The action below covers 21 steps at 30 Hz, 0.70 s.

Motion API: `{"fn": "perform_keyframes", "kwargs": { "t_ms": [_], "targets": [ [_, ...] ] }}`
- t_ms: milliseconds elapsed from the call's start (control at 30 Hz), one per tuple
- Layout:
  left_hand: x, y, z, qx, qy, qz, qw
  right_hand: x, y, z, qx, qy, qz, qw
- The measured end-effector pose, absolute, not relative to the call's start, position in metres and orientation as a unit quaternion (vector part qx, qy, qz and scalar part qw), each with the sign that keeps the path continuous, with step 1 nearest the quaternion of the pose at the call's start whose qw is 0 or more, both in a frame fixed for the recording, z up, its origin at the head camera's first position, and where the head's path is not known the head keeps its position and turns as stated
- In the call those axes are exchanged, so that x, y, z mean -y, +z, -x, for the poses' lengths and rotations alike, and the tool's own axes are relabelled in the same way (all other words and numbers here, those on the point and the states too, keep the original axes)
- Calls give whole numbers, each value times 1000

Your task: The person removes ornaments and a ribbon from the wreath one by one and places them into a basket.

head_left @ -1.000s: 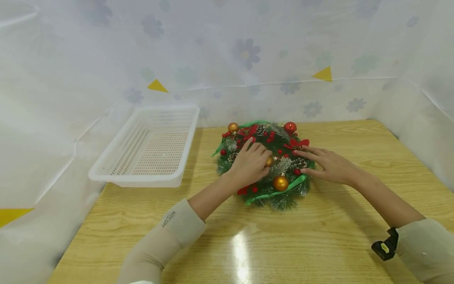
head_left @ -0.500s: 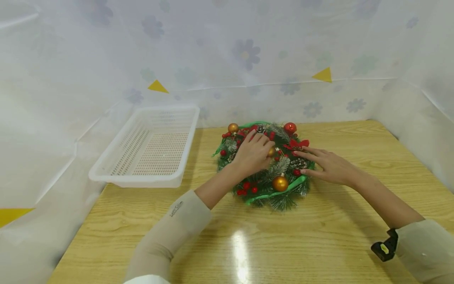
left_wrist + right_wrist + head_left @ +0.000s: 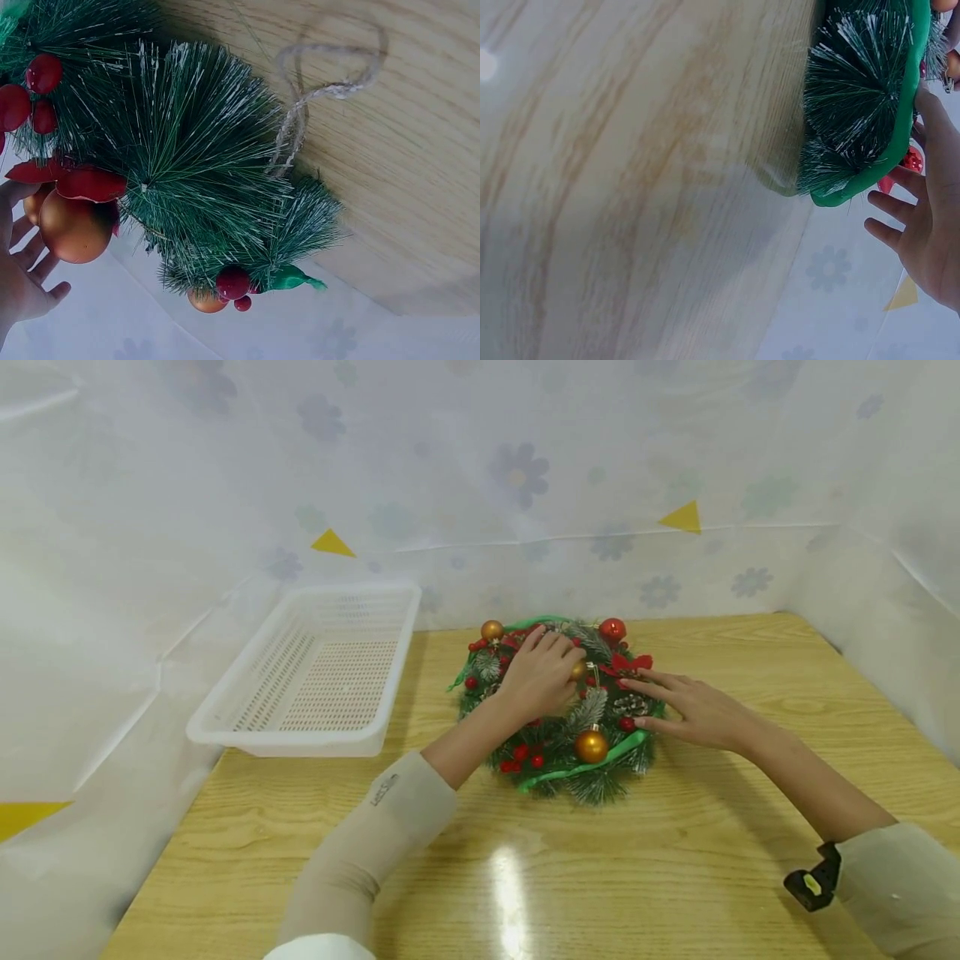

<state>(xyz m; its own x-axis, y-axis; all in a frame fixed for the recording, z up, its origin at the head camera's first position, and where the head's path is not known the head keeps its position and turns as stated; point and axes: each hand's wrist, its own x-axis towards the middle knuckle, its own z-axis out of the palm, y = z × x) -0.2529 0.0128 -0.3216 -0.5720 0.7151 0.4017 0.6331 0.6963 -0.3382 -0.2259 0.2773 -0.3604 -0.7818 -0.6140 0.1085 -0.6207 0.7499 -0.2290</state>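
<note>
A round Christmas wreath (image 3: 600,781) of frosted green needles lies on the table, with pine cones, red berries, red flowers and a green ribbon (image 3: 577,770). My left hand (image 3: 542,677) is over its middle and holds a gold bauble (image 3: 577,670), whose metal cap points right. The left fingertips are partly hidden in the head view. In the left wrist view the left hand (image 3: 22,277) appears behind gold baubles. My right hand (image 3: 701,714) rests with extended fingers on the wreath's right side, by a red flower (image 3: 630,665) and a pine cone (image 3: 632,703).
A white perforated plastic basket (image 3: 405,652) stands on the left of the wooden table (image 3: 637,877). A patterned white sheet (image 3: 465,460) rises behind and at both sides. A twine loop (image 3: 330,90) sticks out from the wreath's edge onto the table.
My left hand has shifted slightly up and to the right over the wreath, carrying the gold bauble with it. My right hand stays in place.
</note>
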Motion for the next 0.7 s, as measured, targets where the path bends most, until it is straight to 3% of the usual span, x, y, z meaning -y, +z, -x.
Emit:
{"fn": "perform_keyframes", "kwargs": {
  "t_ms": [233,700],
  "targets": [
    [-15,-321,258,890,86,378,240,-277,-362,226,934,125,-334,21],
    [-18,-322,263,880,90,378,273,-278,-361,227,935,121,-334,12]
  ]
}}
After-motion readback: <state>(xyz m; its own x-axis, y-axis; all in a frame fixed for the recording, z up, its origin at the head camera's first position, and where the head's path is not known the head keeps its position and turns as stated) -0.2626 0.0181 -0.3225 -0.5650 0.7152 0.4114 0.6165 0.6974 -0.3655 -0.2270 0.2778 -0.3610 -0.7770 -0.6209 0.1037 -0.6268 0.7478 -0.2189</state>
